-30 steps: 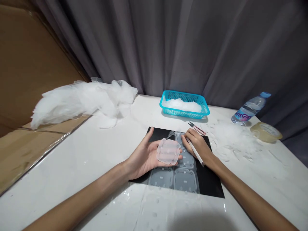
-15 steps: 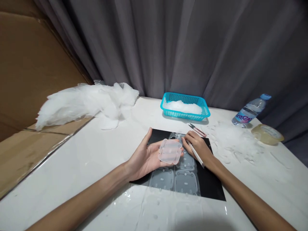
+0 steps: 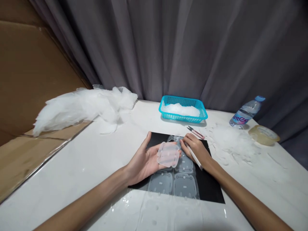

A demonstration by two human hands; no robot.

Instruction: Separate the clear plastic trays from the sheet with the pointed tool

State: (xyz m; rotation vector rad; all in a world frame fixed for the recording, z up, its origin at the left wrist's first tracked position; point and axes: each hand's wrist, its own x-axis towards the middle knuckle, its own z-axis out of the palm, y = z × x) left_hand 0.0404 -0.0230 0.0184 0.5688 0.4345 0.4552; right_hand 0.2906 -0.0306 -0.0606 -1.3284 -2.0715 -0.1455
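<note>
My left hand (image 3: 144,158) lies palm up over a black mat (image 3: 209,189), fingers stretched out, with a stack of clear rounded plastic pieces (image 3: 168,154) resting on them. A clear sheet of several such shapes (image 3: 176,183) lies on the mat under both hands. My right hand (image 3: 196,149) is closed on a thin white pen-like tool (image 3: 194,157) and presses its fingertips on the sheet's far end, just right of the stack.
A turquoise basket (image 3: 183,110) of clear scraps stands behind the mat, small snips (image 3: 195,131) beside it. Loose plastic scraps (image 3: 228,138), a water bottle (image 3: 245,115) and a tape roll (image 3: 263,134) are at right. Crumpled film (image 3: 81,104) and cardboard (image 3: 31,77) at left.
Both hands have stayed in place on the mat; the stack has tilted slightly in my left hand. The view has shifted a little.
</note>
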